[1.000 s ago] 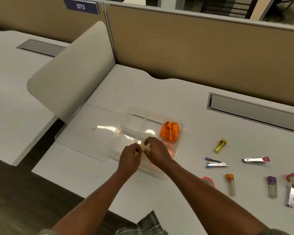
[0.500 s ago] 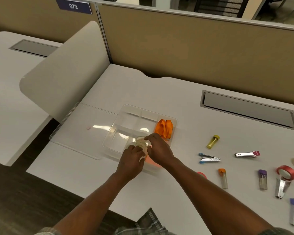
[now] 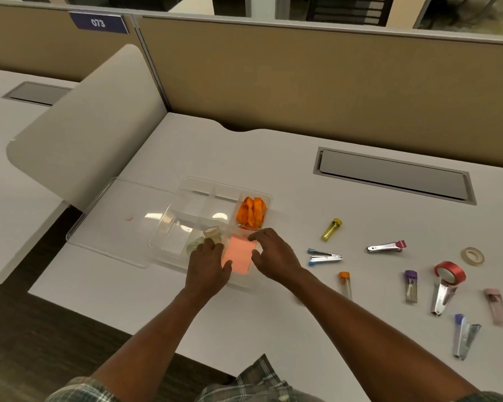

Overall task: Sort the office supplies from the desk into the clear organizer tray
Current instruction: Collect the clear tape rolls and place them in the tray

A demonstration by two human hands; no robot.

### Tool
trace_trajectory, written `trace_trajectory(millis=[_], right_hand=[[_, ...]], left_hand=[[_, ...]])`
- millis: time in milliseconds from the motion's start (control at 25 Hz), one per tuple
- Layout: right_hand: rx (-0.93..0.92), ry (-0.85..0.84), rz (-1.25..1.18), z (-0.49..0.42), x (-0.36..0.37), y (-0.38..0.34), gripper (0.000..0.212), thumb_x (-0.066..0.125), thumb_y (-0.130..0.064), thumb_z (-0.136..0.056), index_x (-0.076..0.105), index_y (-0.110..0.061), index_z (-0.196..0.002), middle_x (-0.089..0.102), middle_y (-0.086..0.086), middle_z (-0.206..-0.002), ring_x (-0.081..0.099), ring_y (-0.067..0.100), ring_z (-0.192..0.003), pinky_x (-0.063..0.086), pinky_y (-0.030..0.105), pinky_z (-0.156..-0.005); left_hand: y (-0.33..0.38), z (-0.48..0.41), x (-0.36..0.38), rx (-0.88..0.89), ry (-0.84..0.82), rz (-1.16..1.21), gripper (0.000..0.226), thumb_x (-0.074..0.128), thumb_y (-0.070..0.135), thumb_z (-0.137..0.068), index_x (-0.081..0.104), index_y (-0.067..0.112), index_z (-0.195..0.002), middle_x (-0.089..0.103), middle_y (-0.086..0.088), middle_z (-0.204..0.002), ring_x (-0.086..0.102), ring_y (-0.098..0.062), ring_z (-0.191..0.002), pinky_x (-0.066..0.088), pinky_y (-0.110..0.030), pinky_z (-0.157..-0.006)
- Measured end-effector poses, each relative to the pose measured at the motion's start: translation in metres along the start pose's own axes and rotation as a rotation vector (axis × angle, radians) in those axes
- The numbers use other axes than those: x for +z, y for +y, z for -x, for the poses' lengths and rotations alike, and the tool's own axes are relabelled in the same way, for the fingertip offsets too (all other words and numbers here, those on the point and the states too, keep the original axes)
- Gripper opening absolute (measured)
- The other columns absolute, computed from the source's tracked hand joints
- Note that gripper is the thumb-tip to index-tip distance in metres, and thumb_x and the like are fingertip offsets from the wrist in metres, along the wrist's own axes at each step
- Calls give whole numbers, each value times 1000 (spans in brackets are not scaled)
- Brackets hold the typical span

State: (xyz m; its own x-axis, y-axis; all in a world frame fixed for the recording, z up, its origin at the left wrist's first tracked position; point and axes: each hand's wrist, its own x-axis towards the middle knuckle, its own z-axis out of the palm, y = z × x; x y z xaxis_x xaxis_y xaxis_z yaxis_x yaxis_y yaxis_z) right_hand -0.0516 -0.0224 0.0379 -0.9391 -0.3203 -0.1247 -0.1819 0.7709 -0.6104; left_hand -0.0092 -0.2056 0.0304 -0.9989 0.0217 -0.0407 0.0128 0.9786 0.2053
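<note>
The clear organizer tray (image 3: 196, 205) sits on the white desk ahead of me. An orange lanyard (image 3: 251, 211) fills its far right compartment and a pink sticky pad (image 3: 237, 255) lies in the near right one. Two clear tape rolls (image 3: 212, 232) rest in the compartment left of the pad. My left hand (image 3: 208, 265) lies over the tray's near edge, fingertips at the tape rolls, holding nothing that I can see. My right hand (image 3: 273, 253) hovers at the pad's right side with fingers spread and empty.
The tray's clear lid (image 3: 114, 224) lies to its left. Right of the tray are a yellow tube (image 3: 331, 230), small staplers (image 3: 324, 255), an orange-capped tube (image 3: 345, 284), a red tape roll (image 3: 450, 272), a clear tape roll (image 3: 472, 256). A divider panel (image 3: 84, 132) stands left.
Both hands held a clear tape roll over the tray; the roll now rests in the compartment. My hands have let go and moved apart, uncovering the pink pad.
</note>
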Motion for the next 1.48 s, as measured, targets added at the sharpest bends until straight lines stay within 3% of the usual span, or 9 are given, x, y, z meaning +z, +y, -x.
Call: trace_trajectory(millis=[80, 240, 400, 560, 800, 1120, 1200, 1360, 1480], right_hand=[[11, 20, -15, 11, -12, 18, 38, 61, -25, -93, 57, -23, -131, 53, 0, -139, 60, 19, -115, 50, 33, -95], [56, 65, -44, 36, -38, 58, 37, 62, -25, -93, 57, -23, -129, 54, 1, -136, 66, 17, -89, 50, 31, -87], [149, 108, -94, 66, -69, 109, 39, 60, -23, -91, 56, -24, -131, 54, -2, -134, 63, 16, -107, 49, 33, -93], [233, 168, -82, 101, -95, 160, 40, 61, -24, -92, 57, -23, -131, 56, -3, -131, 64, 18, -98, 48, 30, -90], [367, 260, -97, 146, -129, 230, 37, 62, -26, -93, 59, -21, -129, 56, 0, -133, 66, 19, -97, 52, 36, -92], [529, 514, -26, 168, -180, 314, 24, 57, -21, -92, 65, -18, -114, 60, 4, -120, 60, 23, -108, 52, 37, -87], [595, 563, 22, 167, -194, 333, 26, 58, -20, -91, 64, -17, -117, 58, 6, -127, 55, 26, -116, 51, 38, -89], [657, 362, 140, 159, -211, 371, 55, 57, -15, -90, 46, -19, -144, 35, 7, -155, 41, 31, -131, 48, 45, -97], [646, 185, 250, 152, -211, 392, 66, 52, -10, -92, 31, -23, -154, 21, 7, -163, 38, 33, -135, 48, 45, -97]], left_hand=[[24, -3, 0, 18, 4, 8, 41, 77, 32, -80, 69, 5, -110, 68, -19, -109, 67, -34, -92, 55, -41, -79], [84, -12, 8, 125, 23, 51, 37, 75, 32, -82, 70, 7, -108, 66, -16, -109, 64, -32, -94, 52, -41, -80], [154, -24, 22, 238, -25, 89, 36, 69, 37, -85, 68, 12, -111, 61, -10, -111, 59, -27, -99, 49, -39, -82], [221, -37, 39, 371, -79, 64, 32, 67, 37, -84, 69, 15, -106, 59, -7, -105, 58, -27, -91, 47, -38, -74], [310, -49, 68, 507, -143, 62, 36, 64, 43, -87, 66, 18, -112, 57, -4, -114, 54, -22, -101, 44, -34, -80], [375, -61, 99, 616, -228, 49, 34, 63, 39, -86, 66, 18, -112, 57, -7, -124, 53, -27, -110, 44, -35, -86], [382, -64, 103, 634, -234, 73, 31, 63, 36, -85, 67, 15, -107, 59, -8, -120, 55, -29, -107, 46, -36, -84], [383, -70, 109, 646, -244, 74, 29, 63, 35, -85, 68, 14, -105, 59, -9, -116, 56, -29, -105, 47, -37, -83], [381, -72, 114, 641, -281, 33, 32, 61, 38, -87, 67, 17, -110, 57, -6, -121, 54, -27, -110, 46, -37, -88]])
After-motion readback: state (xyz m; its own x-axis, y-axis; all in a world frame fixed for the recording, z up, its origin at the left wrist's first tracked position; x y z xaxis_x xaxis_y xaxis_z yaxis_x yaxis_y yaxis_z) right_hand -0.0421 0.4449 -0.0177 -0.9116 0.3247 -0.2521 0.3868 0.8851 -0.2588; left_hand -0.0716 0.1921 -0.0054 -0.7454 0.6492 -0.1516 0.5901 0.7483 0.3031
